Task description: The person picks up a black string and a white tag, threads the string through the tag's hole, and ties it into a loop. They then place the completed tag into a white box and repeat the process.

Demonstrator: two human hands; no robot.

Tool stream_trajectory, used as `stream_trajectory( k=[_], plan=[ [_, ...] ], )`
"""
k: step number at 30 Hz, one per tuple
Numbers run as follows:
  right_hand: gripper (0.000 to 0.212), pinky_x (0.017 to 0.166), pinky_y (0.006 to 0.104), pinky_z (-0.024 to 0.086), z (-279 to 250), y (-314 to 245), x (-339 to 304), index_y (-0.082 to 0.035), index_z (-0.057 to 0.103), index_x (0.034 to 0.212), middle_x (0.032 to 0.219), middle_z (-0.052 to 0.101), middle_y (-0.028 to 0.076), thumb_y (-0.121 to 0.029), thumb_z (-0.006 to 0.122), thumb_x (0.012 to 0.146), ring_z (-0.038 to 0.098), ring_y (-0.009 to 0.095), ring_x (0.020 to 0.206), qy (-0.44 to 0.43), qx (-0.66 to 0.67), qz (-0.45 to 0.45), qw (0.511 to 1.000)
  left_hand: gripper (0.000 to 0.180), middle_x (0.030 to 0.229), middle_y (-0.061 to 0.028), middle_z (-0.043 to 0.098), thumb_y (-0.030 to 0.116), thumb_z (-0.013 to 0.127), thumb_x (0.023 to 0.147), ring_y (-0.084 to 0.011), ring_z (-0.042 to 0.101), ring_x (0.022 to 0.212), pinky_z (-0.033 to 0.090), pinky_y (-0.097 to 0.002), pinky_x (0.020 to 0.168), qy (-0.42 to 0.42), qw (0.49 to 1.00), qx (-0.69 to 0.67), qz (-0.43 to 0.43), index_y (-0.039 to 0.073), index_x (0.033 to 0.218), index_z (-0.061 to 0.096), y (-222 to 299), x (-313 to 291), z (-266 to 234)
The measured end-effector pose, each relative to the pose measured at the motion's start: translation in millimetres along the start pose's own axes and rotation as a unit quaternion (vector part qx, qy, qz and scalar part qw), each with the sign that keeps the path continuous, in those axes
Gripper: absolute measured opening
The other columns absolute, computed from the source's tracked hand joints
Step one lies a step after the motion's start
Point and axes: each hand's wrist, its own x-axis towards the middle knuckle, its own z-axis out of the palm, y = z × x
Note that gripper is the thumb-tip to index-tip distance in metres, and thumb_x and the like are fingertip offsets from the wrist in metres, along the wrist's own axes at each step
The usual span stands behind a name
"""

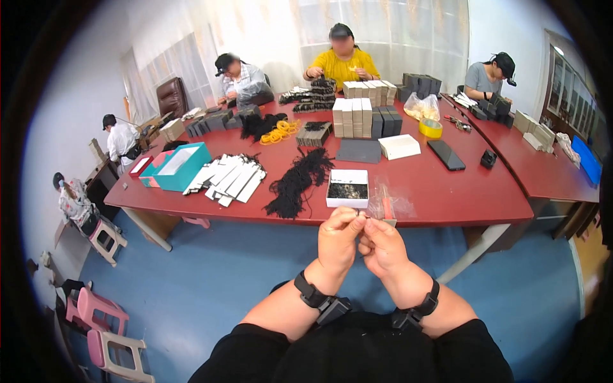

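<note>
Fingertips (pixel 352 221) of left hand (pixel 337 239) and right hand (pixel 387 247) pinched on a tiny dark piece (pixel 359 213), its kind unclear, white box (pixel 348 203) of black bits (pixel 348 191) just beyond at twelve o'clock, black cords (pixel 297 182) at ten, phone (pixel 446 155) at two.

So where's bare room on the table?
Best on the red table: right front, between phone, clear plastic and front edge. Smaller patch: between teal box, white strips and front edge. Crowded: back centre, box stacks; middle, black cords beside white box.
</note>
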Motion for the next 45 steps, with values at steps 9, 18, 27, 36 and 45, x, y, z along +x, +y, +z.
stream_trajectory(
  k=[9,18,27,36,45],
  plan=[
    [0.014,0.046,0.0190,0.028,-7,-16,-5,-0.006,0.059,0.086,0.067,0.048,-0.006,-0.019,0.058,0.090,0.035,0.003,0.052,-0.008,0.019,0.082,0.996,0.012,0.083,-0.0042,0.055,-0.006,0.067,0.076,-0.0127,0.053,0.077,0.045,-0.0249,0.068,-0.141,0.939,0.265,0.168,0.001,0.083,0.062,17,-3,-13],
    [0.006,0.051,0.0249,0.037,19,-50,-26,-0.004,0.068,0.079,0.064,0.054,0.004,-0.007,0.072,0.074,0.048,0.012,0.056,-0.120,-0.539,-0.272,0.788,0.010,0.091,-0.0096,0.062,-0.004,0.067,0.077,-0.0163,0.058,0.083,0.047,-0.0272,0.072,-0.219,0.949,0.219,0.051,0.000,0.086,0.064,68,-12,-10],
    [0.006,0.050,0.0251,0.036,29,-75,-38,-0.004,0.069,0.076,0.063,0.053,0.002,-0.006,0.073,0.072,0.047,0.011,0.054,-0.208,-0.564,-0.135,0.787,0.019,0.084,-0.0103,0.064,-0.008,0.070,0.069,-0.0209,0.061,0.073,0.049,-0.0294,0.062,-0.351,0.878,0.289,0.148,0.002,0.085,0.065,77,-8,-11],
    [0.009,0.053,0.0259,0.037,17,-54,-37,-0.004,0.070,0.084,0.059,0.047,0.001,-0.006,0.070,0.075,0.043,0.011,0.056,-0.070,-0.589,-0.181,0.785,0.007,0.084,-0.0042,0.053,-0.001,0.059,0.083,-0.0124,0.050,0.075,0.042,-0.0235,0.069,-0.270,0.904,0.330,0.029,0.002,0.086,0.053,56,-19,-12],
    [0.009,0.052,0.0235,0.036,1,-31,-22,-0.002,0.060,0.085,0.062,0.046,-0.002,-0.010,0.063,0.085,0.042,0.008,0.056,-0.001,-0.576,-0.240,0.781,0.010,0.085,-0.0014,0.056,0.003,0.058,0.086,-0.0103,0.052,0.073,0.042,-0.0236,0.069,-0.079,0.952,-0.072,-0.288,0.005,0.095,0.055,25,-22,-11]
  ],
)
